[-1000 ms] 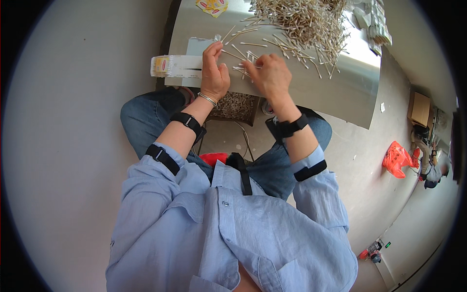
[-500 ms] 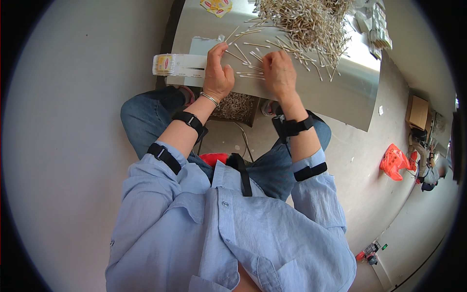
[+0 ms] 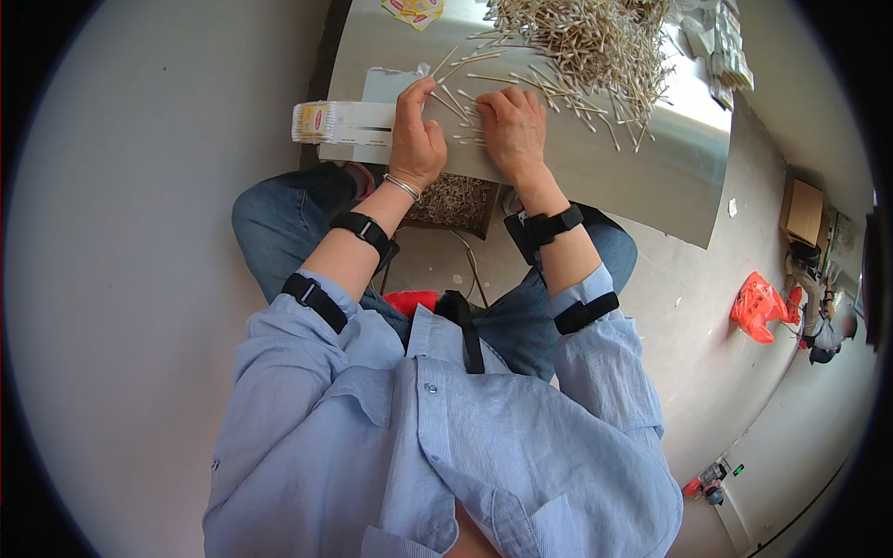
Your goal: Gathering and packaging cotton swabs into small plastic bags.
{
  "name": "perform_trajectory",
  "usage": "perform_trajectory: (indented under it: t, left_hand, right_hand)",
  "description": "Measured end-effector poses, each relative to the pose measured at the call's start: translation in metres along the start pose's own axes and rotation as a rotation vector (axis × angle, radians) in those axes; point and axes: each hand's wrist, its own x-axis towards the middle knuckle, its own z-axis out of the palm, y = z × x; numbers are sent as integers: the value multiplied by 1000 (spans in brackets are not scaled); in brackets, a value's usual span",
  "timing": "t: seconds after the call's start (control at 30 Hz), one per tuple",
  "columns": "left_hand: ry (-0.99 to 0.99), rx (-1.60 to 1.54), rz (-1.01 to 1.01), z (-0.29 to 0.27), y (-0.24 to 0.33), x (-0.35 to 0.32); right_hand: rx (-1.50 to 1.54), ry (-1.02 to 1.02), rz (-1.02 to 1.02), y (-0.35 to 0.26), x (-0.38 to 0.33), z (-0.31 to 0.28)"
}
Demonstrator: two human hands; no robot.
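A big heap of cotton swabs [image 3: 586, 37] lies on a shiny metal table [image 3: 651, 167]. Loose swabs [image 3: 460, 102] are spread between my two hands at the table's near edge. My left hand [image 3: 416, 139] rests on the table with its fingers curled and its thumb up, touching the loose swabs. My right hand [image 3: 512, 126] lies flat, palm down, its fingers over the same swabs. A pale blue flat packet [image 3: 386, 84] lies under my left fingertips. A white box with a yellow end [image 3: 339, 121] sits just left of my left hand.
A box full of swabs [image 3: 451, 200] stands on the floor under the table between my knees. A yellow printed card [image 3: 414, 9] lies at the table's far edge. Stacked packets [image 3: 721, 56] sit at the far right. An orange bag [image 3: 758, 307] lies on the floor to the right.
Both hands have shifted slightly toward the heap. The right hand has flattened over the loose swabs, and the swabs between the hands are gathered closer.
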Motion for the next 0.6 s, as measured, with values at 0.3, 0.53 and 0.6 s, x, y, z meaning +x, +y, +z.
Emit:
perform_trajectory:
  t: [0.3, 0.53, 0.6]
  left_hand:
    - [-13, -61, -50, -3, -2, 0]
    - [18, -31, 4, 0, -3, 1]
    - [16, -23, 12, -1, -1, 2]
  right_hand:
    - [80, -111, -35, -7, 11, -10]
    - [-43, -241, -118, -16, 28, -2]
    - [-8, -279, -151, -7, 31, -5]
